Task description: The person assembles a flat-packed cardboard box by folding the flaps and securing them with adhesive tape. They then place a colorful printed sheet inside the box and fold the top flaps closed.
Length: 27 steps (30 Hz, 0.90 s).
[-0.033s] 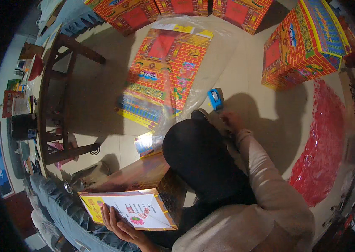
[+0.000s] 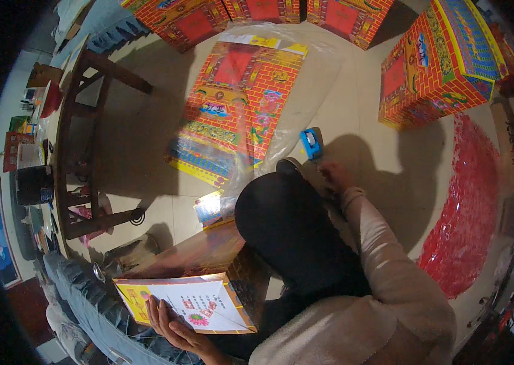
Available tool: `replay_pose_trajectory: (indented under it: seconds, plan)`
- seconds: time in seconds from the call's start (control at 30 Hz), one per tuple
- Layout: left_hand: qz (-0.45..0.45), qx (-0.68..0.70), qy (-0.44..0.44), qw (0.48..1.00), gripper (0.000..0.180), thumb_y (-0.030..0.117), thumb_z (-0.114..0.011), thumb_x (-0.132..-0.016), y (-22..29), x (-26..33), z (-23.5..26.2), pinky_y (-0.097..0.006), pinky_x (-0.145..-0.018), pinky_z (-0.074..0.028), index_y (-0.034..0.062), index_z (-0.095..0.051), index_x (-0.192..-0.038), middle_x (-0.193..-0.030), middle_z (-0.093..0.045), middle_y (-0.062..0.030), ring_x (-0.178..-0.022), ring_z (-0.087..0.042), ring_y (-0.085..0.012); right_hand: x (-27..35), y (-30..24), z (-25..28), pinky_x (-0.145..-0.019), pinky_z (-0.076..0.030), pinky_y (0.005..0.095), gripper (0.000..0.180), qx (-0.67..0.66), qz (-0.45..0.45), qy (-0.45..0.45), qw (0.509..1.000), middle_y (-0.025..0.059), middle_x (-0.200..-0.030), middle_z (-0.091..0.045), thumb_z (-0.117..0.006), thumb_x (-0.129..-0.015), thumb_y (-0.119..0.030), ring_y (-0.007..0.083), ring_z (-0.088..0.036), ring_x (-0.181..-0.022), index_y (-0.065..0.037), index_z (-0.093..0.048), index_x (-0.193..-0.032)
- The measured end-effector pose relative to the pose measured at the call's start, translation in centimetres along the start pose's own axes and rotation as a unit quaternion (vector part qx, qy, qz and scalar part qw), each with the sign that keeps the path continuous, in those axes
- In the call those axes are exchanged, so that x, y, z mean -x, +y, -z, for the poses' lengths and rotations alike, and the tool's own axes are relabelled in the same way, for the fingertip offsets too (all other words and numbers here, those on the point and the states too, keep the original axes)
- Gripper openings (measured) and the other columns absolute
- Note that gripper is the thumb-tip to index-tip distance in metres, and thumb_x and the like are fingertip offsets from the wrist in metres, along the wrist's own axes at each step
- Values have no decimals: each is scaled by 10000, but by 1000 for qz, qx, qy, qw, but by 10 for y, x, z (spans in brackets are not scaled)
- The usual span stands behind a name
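Observation:
My left hand [image 2: 175, 328] lies with its fingers stretched flat on the white and yellow end panel of a printed cardboard box [image 2: 193, 301]. This box rests tilted beside my dark-clothed leg, its brick-patterned side partly in shadow. My right hand [image 2: 337, 176] is low near the floor, just below a blue tape dispenser [image 2: 311, 144] and beside my shoe. Its fingers look bent together, but shadow and blur hide what is in them. On the floor ahead lies a flat printed cardboard sheet [image 2: 238, 103] with a brick pattern, partly under clear plastic film [image 2: 317, 73].
Several finished-looking brick-patterned boxes [image 2: 433, 67] stand along the far side and right. Red plastic sheeting [image 2: 463, 213] covers the floor at the right. A wooden table [image 2: 77, 146] stands at the left, with blue-grey cloth [image 2: 80, 298] below it.

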<state>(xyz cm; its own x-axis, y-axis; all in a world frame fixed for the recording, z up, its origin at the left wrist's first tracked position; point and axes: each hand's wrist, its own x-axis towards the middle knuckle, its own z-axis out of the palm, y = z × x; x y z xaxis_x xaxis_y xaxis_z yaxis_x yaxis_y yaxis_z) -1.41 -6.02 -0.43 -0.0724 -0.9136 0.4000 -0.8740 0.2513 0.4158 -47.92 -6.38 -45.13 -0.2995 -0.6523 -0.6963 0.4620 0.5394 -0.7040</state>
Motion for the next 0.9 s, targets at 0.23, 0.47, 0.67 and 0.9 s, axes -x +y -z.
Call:
replay_pose_trajectory:
  seconds: [0.23, 0.47, 0.67, 0.9]
  plan:
    - [-2, 20, -8, 1000, 468, 308, -326, -1111, 2, -8, -7, -531, -1216, -292, -6, -597, -1327, -1500, -524, -197, -1424, -439, -370, 14, -7, -2, -529, -385, 260, 193, -28, -10, 74, 997, -11, -817, -613, -694, -934, -319, 89, -504, -648, -129, -683, -966]
    - [8, 10, -5, 1000, 472, 302, -318, -1112, 4, -7, -6, -532, -1212, -302, -11, -597, -1328, -1498, -525, -202, -1426, -435, -370, -7, 9, -8, -584, -437, 288, 285, 3, -13, 149, 989, 3, -849, -653, -734, -928, -357, 109, -535, -671, -88, -698, -1015]
    - [1, 21, -13, 1000, 478, 304, -313, -1114, 2, -10, -8, -523, -1211, -314, -19, -587, -1336, -1502, -513, -211, -1430, -425, -374, -36, 35, 8, -698, -490, 292, 269, -59, 89, 114, 988, 31, -890, -701, -756, -923, -310, 137, -606, -764, -44, -730, -954]
    - [5, 20, -18, 1000, 516, 353, -310, -1124, 3, -4, -1, -518, -1216, -311, -33, -566, -1352, -1524, -471, -222, -1447, -412, -365, -18, 14, -23, -738, -486, 320, 289, -12, 75, 113, 991, 46, -901, -695, -757, -925, -334, 157, -612, -816, -47, -736, -951]
